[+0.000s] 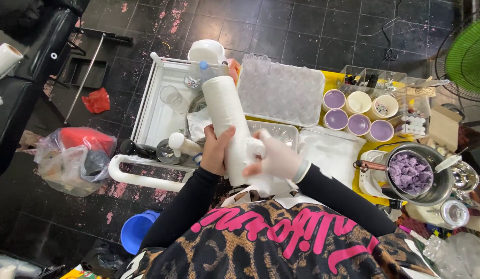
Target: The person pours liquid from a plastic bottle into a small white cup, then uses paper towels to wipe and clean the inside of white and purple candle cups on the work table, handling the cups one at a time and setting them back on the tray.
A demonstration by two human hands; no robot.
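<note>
I hold a thick white roll of plastic film (227, 111) upright in front of my chest, over a white cart. My left hand (215, 151), bare, grips the roll's lower part from the left. My right hand (275, 158), in a thin white glove, is closed on the roll's bottom end and the loose film there. Both arms wear black sleeves. Behind the roll lies a clear tray of small plastic cups (281, 90).
A white cart (147, 119) holds glasses, a bowl and utensils. Purple-filled paper cups (359, 116) stand on a yellow table, with a steel pot of purple chunks (413, 173) at right. A green fan (470, 57), a blue bucket (136, 230) and a bag (77, 157) are around.
</note>
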